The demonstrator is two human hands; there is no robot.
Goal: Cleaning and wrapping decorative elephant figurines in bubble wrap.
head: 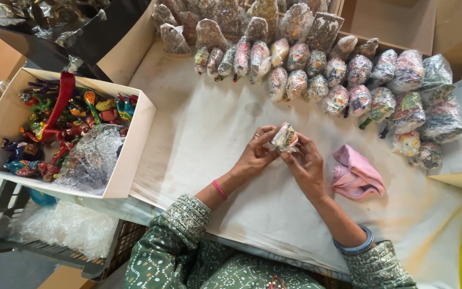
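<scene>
A small painted figurine wrapped in bubble wrap (285, 137) is held between both hands above the white cloth-covered table (204, 134). My left hand (256, 155) grips its left side with fingers curled around it. My right hand (306, 163) holds its right and lower side. Both sleeves are green with a white pattern; a pink band is on the left wrist and blue bangles are on the right.
Rows of several bubble-wrapped figurines (316, 75) lie along the table's far side. A pink cloth (356, 174) sits right of my hands. A white box (129, 155) at left holds colourful unwrapped figurines (65, 123) and bubble wrap. Cardboard boxes (397, 21) stand behind.
</scene>
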